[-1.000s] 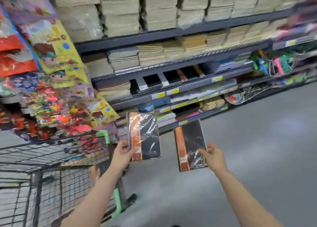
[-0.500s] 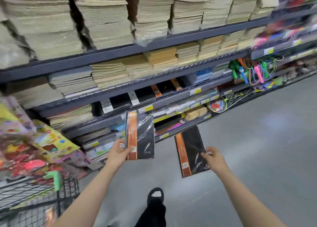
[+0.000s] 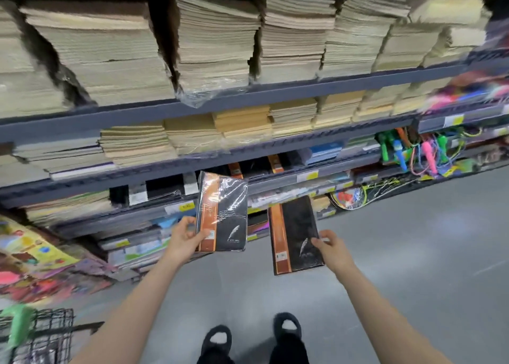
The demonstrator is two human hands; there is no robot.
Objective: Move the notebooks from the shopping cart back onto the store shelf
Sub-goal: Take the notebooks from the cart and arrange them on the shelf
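Store shelf [image 3: 248, 99] behind, yellow tags unreadable, left hand [image 3: 183, 237] gripping left notebook [image 3: 223, 215], right hand [image 3: 334, 249] pinching right notebook [image 3: 293, 234]

Bright even overhead light; glare on wrapped notebook [image 3: 221, 215]; soft shadows under feet; motion blur and wide-angle bending toward edges, shelf [image 3: 248, 99] curved

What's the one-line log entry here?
phase: carry to shelf | left hand: holds notebook | right hand: holds second notebook
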